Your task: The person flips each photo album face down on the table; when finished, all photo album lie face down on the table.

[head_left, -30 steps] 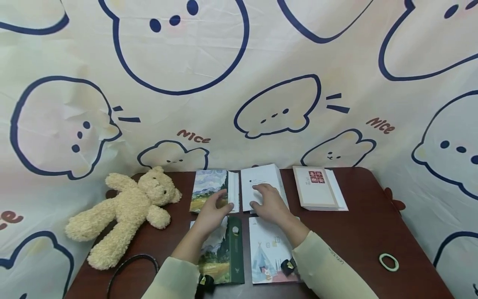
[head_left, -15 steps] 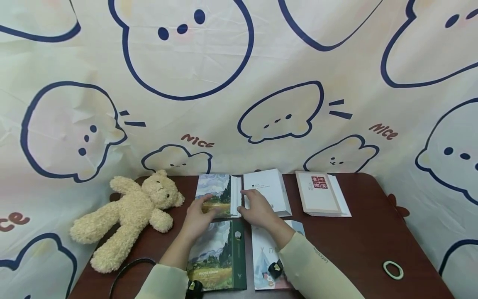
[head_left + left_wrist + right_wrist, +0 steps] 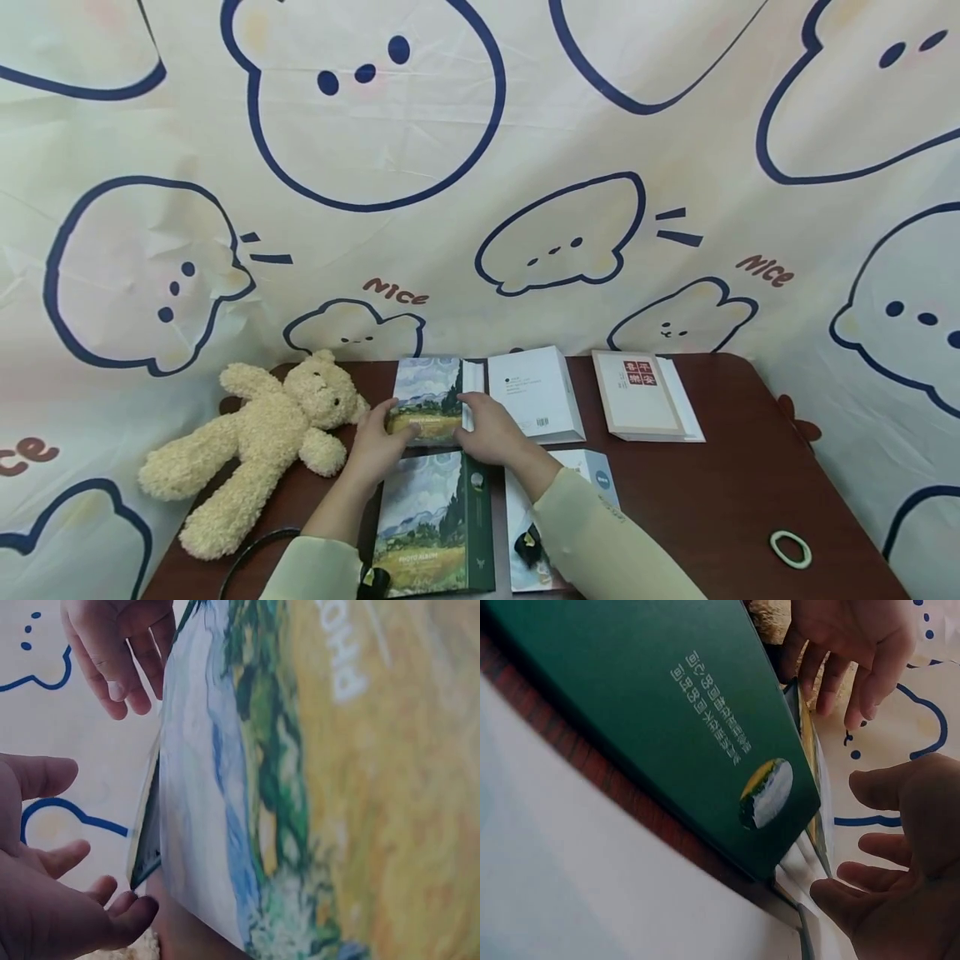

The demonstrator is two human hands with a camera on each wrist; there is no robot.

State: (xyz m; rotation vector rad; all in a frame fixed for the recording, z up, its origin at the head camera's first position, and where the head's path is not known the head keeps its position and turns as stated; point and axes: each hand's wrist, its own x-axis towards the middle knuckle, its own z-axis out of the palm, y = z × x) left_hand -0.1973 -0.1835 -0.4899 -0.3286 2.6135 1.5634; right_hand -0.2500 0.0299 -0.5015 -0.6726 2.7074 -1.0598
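A small book (image 3: 423, 392) with a painted landscape cover lies at the back of the table in the head view. My left hand (image 3: 378, 442) is at its left edge, fingers spread, and my right hand (image 3: 487, 427) reaches over its right edge. In the left wrist view, the fingertips of my left hand (image 3: 60, 885) are right at a corner of the book. My right hand (image 3: 907, 855) has loosely bent fingers at the opposite edge in the right wrist view. A larger photo album (image 3: 420, 517) with a matching cover and green spine lies just in front.
A white book (image 3: 528, 387) and a cream book (image 3: 641, 392) lie along the back. A pale illustrated book (image 3: 592, 467) is partly under my right forearm. A teddy bear (image 3: 277, 437) lies left, a pale green ring (image 3: 790, 550) right, and a black cable (image 3: 255, 550) front left.
My right hand has moved left from over the white book to the small landscape book's right edge. My left hand has shifted left to its left edge. The camera view has tilted slightly.
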